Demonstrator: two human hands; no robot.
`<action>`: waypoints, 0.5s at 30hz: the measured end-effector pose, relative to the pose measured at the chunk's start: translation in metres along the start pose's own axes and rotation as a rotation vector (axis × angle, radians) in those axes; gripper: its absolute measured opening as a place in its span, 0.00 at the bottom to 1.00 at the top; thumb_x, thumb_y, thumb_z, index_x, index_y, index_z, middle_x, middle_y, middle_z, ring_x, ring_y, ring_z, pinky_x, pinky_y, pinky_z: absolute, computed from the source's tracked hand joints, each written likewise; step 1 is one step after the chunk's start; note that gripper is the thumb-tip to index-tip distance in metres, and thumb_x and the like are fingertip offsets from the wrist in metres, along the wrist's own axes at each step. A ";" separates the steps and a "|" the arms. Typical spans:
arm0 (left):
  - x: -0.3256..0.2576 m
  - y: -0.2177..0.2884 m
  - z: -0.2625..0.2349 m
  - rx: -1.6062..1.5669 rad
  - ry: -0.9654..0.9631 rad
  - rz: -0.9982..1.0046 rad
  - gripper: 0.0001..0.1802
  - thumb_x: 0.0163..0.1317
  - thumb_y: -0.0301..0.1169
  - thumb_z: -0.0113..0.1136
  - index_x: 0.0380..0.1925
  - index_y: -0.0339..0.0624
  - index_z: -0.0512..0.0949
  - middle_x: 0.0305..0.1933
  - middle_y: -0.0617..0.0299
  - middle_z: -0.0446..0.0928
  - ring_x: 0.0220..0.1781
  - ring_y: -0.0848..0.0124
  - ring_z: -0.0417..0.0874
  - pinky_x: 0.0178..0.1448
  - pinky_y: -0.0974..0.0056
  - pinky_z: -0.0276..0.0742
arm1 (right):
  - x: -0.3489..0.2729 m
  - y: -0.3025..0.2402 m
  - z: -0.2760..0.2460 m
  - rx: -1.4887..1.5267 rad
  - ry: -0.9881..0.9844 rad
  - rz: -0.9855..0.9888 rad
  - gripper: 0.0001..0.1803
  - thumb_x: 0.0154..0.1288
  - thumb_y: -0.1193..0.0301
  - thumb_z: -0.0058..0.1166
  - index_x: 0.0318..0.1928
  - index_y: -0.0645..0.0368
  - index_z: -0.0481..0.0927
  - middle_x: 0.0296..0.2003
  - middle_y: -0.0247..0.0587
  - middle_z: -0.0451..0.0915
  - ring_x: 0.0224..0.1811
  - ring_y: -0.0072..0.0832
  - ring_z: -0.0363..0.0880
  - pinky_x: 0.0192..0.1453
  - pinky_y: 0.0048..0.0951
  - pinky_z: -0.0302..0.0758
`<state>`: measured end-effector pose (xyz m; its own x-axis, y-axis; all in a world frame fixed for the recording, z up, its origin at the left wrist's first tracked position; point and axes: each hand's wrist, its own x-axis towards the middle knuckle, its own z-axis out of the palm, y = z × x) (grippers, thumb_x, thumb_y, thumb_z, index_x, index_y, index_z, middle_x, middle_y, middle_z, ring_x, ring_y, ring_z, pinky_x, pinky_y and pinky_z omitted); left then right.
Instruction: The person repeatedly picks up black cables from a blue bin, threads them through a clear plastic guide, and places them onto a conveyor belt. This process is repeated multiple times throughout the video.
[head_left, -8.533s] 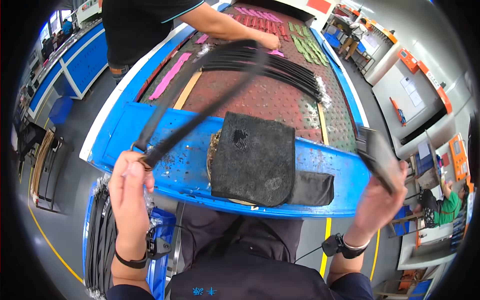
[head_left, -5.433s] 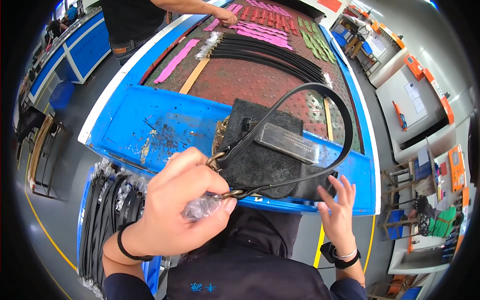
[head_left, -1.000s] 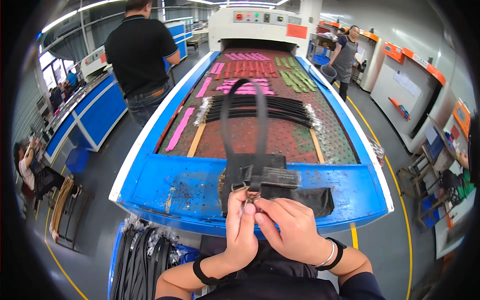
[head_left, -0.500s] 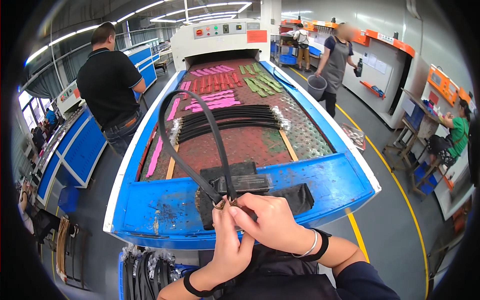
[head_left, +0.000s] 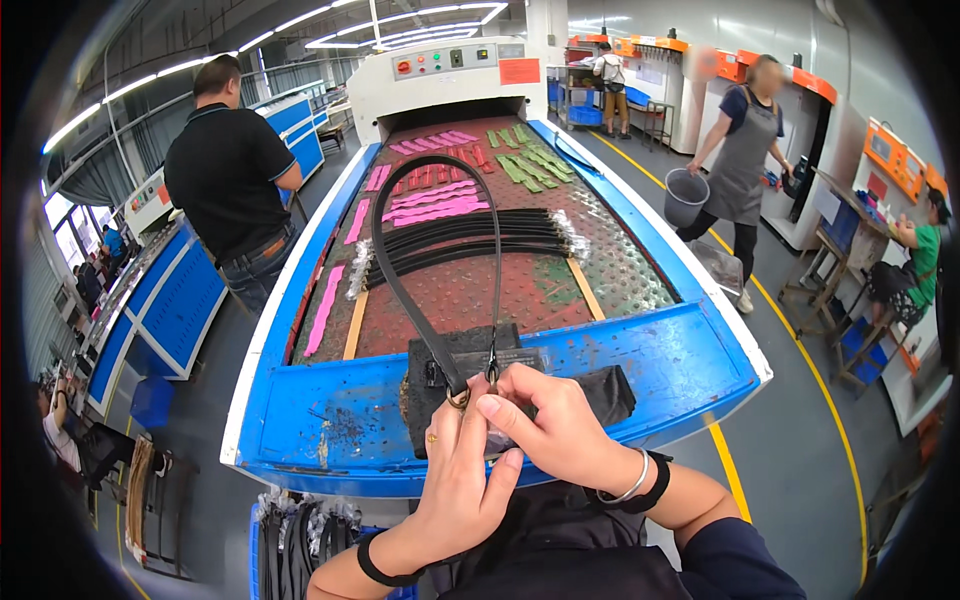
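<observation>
A black strap [head_left: 437, 347] with metal rings at its ends arches in a tall loop above the blue front ledge [head_left: 670, 365] of a conveyor machine. My left hand [head_left: 462, 480] pinches the left end near its ring. With bent fingers, my right hand [head_left: 555, 425] grips the other end, close beside the left hand. Just beyond my hands, dark blocks [head_left: 420, 405] and a black cloth-like piece [head_left: 592, 400] lie on the ledge. Farther back, a row of black straps [head_left: 465, 238] with clear-wrapped ends rests across two wooden strips.
Pink strips [head_left: 435, 205], red strips and green strips [head_left: 535, 168] lie on the conveyor bed. A blue crate [head_left: 258, 560] of wrapped black straps sits below left. One person [head_left: 225, 165] stands left; another carries a grey bucket [head_left: 686, 197] on the right.
The strap loop has turned so its right side now shows edge-on, and the ring ends have spread slightly. The person with the bucket has moved right and nearer. The view has shifted slightly.
</observation>
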<state>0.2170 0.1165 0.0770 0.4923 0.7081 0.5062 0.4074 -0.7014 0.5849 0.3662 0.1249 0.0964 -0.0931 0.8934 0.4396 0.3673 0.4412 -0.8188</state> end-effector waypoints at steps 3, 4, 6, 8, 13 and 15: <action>0.006 -0.006 -0.002 -0.030 0.004 0.038 0.32 0.63 0.37 0.46 0.60 0.24 0.54 0.56 0.38 0.59 0.59 0.48 0.60 0.61 0.52 0.54 | 0.003 0.004 -0.006 -0.072 0.047 -0.041 0.14 0.61 0.63 0.52 0.27 0.62 0.71 0.16 0.45 0.73 0.17 0.36 0.74 0.22 0.32 0.68; 0.009 -0.004 -0.008 -0.004 0.020 0.019 0.30 0.64 0.37 0.44 0.60 0.27 0.56 0.56 0.40 0.61 0.58 0.49 0.62 0.60 0.53 0.56 | 0.005 0.006 -0.008 -0.069 0.089 -0.065 0.14 0.60 0.63 0.53 0.27 0.62 0.71 0.16 0.46 0.73 0.18 0.37 0.74 0.22 0.33 0.68; 0.012 -0.006 -0.030 0.024 0.105 -0.033 0.20 0.64 0.33 0.43 0.53 0.33 0.66 0.48 0.45 0.67 0.51 0.52 0.68 0.55 0.57 0.62 | 0.012 0.009 -0.026 -0.239 0.129 -0.102 0.12 0.59 0.65 0.52 0.26 0.61 0.72 0.18 0.49 0.74 0.21 0.44 0.76 0.24 0.38 0.69; 0.020 -0.021 -0.051 0.078 0.158 -0.044 0.13 0.64 0.29 0.42 0.43 0.34 0.72 0.40 0.49 0.71 0.42 0.57 0.73 0.48 0.60 0.67 | 0.017 0.013 -0.059 -0.502 0.166 -0.068 0.11 0.57 0.66 0.51 0.25 0.61 0.72 0.19 0.51 0.74 0.23 0.47 0.75 0.26 0.41 0.70; 0.041 -0.071 -0.111 0.131 0.195 -0.122 0.08 0.63 0.23 0.41 0.32 0.34 0.72 0.26 0.55 0.71 0.30 0.64 0.74 0.36 0.65 0.69 | 0.038 0.040 -0.128 -0.944 0.112 -0.030 0.10 0.56 0.70 0.49 0.22 0.62 0.72 0.21 0.50 0.74 0.26 0.47 0.75 0.31 0.43 0.69; 0.052 -0.090 -0.125 0.250 0.143 -0.102 0.05 0.61 0.22 0.42 0.30 0.35 0.70 0.26 0.52 0.71 0.29 0.58 0.74 0.35 0.61 0.69 | 0.046 0.049 -0.146 -0.998 0.056 -0.086 0.11 0.56 0.71 0.49 0.21 0.64 0.72 0.21 0.50 0.73 0.27 0.46 0.74 0.32 0.42 0.69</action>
<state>0.1095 0.2270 0.1297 0.3336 0.7675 0.5473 0.6345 -0.6122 0.4718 0.5150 0.1756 0.1304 -0.1213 0.8451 0.5206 0.9720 0.2076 -0.1105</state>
